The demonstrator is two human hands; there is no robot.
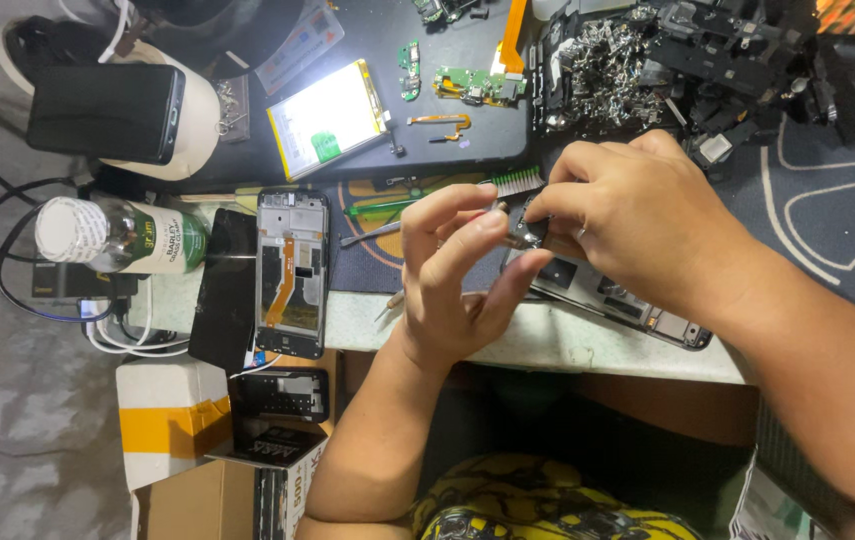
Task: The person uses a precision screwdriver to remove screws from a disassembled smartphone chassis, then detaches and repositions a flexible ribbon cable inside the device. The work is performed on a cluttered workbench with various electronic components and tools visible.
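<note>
So the person's got both hands up over the bench edge, working on a small dark phone part pinched right between them. The left hand is curled, thumb and forefinger closed on the part from the 7 o'clock side, the other fingers loosely bent. The right hand comes in from 4 o'clock, fingers folded down tight on the same piece, so it's gripped from both sides. Can't tell exactly what the part is, too hidden by the fingers.

Just under the hands lies an opened phone frame, tilted, running off toward 4 o'clock. At 9 o'clock from the hands there's another stripped phone with an orange ribbon cable inside, with a black screen panel just beside it. A clear bottle with a white cap and green label lies on its side further out at 9. Up at 11 o'clock sits a flat battery pack, white with a yellow edge and a green patch. A green-handled brush lies right by the left hand. At 7 o'clock, a white box with an orange tape band.
</note>
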